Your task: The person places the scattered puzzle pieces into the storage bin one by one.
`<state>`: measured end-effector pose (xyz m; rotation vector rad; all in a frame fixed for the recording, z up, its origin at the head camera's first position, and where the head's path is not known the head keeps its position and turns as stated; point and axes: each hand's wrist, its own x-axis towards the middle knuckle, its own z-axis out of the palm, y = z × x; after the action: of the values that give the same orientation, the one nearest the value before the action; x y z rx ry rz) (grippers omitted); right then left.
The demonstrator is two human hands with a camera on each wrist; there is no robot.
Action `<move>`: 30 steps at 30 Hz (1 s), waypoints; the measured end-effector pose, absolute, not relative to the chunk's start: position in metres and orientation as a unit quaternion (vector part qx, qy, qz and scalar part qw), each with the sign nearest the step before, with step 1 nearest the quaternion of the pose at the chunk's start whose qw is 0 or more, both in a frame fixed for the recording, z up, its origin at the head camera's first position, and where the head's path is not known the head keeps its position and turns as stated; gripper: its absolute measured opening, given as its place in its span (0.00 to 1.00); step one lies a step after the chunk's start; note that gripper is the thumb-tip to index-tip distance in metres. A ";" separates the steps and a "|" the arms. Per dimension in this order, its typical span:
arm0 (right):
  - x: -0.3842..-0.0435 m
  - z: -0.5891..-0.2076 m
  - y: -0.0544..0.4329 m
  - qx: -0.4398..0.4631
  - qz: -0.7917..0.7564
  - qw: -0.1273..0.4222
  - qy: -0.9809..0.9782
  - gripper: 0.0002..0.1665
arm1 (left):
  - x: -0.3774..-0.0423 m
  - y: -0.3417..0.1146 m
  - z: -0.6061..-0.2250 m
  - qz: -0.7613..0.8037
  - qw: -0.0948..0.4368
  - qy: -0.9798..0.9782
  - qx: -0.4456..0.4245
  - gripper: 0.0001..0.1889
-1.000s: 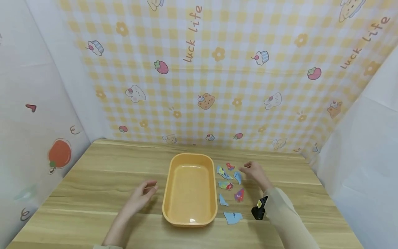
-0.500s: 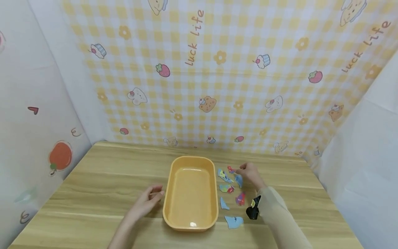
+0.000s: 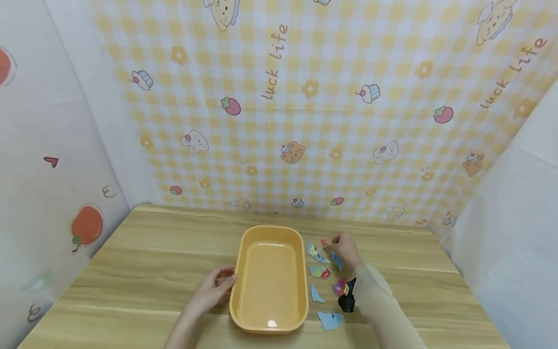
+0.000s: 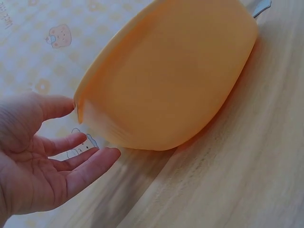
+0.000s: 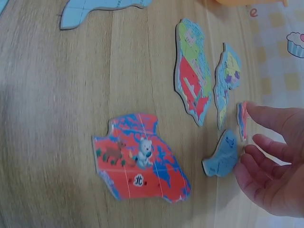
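An orange-yellow tray [image 3: 269, 328] stands mid-table. My left hand [image 3: 212, 290] is at its left side; in the left wrist view the thumb-side fingertip touches the rim [image 4: 80, 88] and the other fingers stretch out below it. On the right, my right hand [image 3: 346, 249] reaches over a small red puzzle piece [image 5: 242, 121], a fingertip at its upper end. Its other fingers lie loosely bent beside a blue puzzle piece [image 5: 222, 154]. Close by are a blue-and-yellow piece [image 5: 223, 85], a green-and-red piece [image 5: 192, 71] and a large red map piece [image 5: 137, 159] with animal pictures.
Two more blue pieces [image 3: 331, 320] [image 3: 316, 293] lie by the tray's right side. A black device [image 3: 347, 301] sits at the right wrist. A yellow-checked cloth [image 3: 244, 131] rises behind the wooden table [image 3: 174, 252], with white cloth [image 3: 523, 194] at the sides.
My left hand has moved right, up to the tray's rim. My right hand has moved left and nearer to the small red piece. The head view has tilted up slightly.
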<state>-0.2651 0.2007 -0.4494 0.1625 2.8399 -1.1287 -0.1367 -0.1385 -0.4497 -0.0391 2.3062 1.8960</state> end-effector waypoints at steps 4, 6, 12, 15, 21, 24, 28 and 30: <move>-0.263 -0.449 0.196 0.063 -0.378 0.037 0.923 0.11 | -0.135 -0.138 -0.452 0.638 0.080 0.765 -0.015 0.24; -0.262 -0.448 0.193 0.065 -0.379 0.030 0.922 0.12 | -0.134 -0.138 -0.453 0.642 0.084 0.762 -0.012 0.24; -0.257 -0.443 0.187 0.063 -0.371 0.020 0.926 0.16 | -0.133 -0.138 -0.453 0.655 0.103 0.748 -0.014 0.26; -0.257 -0.442 0.186 0.060 -0.362 0.024 0.930 0.16 | -0.132 -0.138 -0.453 0.655 0.104 0.748 -0.014 0.26; -0.259 -0.440 0.184 0.058 -0.356 0.026 0.932 0.13 | -0.133 -0.137 -0.454 0.656 0.100 0.748 -0.020 0.26; -0.260 -0.439 0.183 0.054 -0.350 0.026 0.935 0.13 | -0.134 -0.136 -0.454 0.658 0.097 0.746 -0.033 0.26; -0.263 -0.440 0.182 0.050 -0.346 0.023 0.937 0.10 | -0.134 -0.134 -0.454 0.660 0.093 0.744 -0.047 0.25; -0.265 -0.443 0.182 0.052 -0.348 0.025 0.936 0.10 | -0.135 -0.134 -0.455 0.660 0.091 0.744 -0.054 0.25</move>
<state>-0.2649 0.1821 -0.4425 0.1602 2.8945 -1.0754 -0.1346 -0.1339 -0.4547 -0.1590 2.2101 1.9603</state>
